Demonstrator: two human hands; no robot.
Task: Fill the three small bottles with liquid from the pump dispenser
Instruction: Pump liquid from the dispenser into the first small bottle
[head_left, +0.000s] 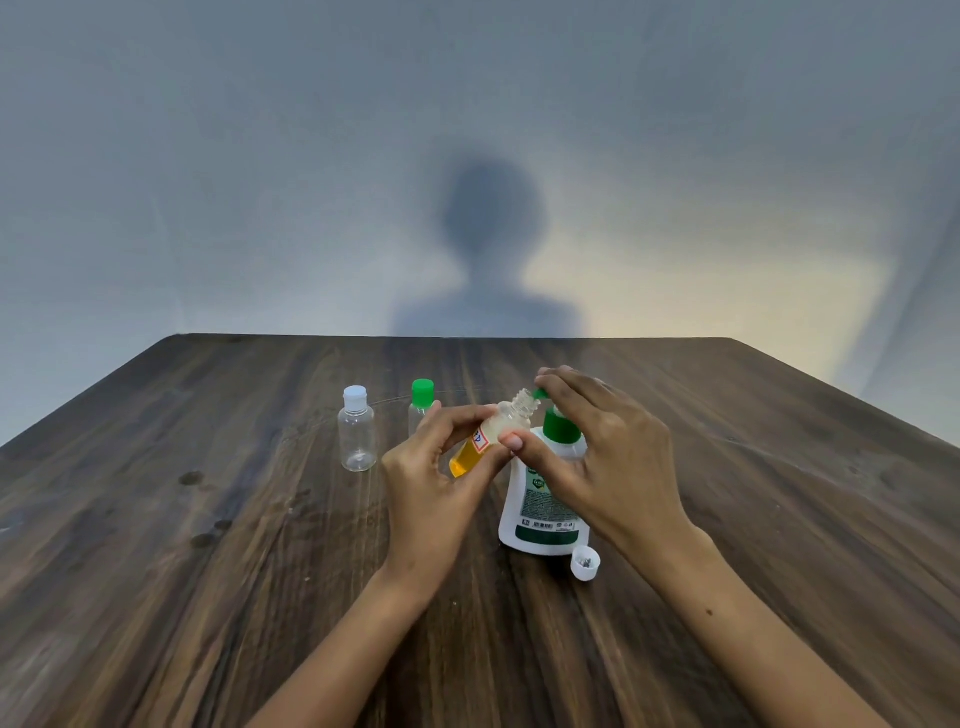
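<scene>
My left hand (436, 478) grips a small clear bottle (488, 436) with an orange label, tilted so its open neck points at the green spout of the pump dispenser (543, 501). The bottle holds some whitish liquid. My right hand (608, 447) lies on the dispenser's green pump head, fingers over the top, thumb touching the small bottle. The dispenser is white with a green label and stands upright. A clear bottle with a white cap (356, 428) stands at the left. A clear bottle with a green cap (422, 397) stands behind my left hand, partly hidden.
A small white cap (585, 565) lies upside down on the dark wooden table (208, 571) just right of the dispenser's base. The table's far edge meets a plain grey wall with a person's shadow on it.
</scene>
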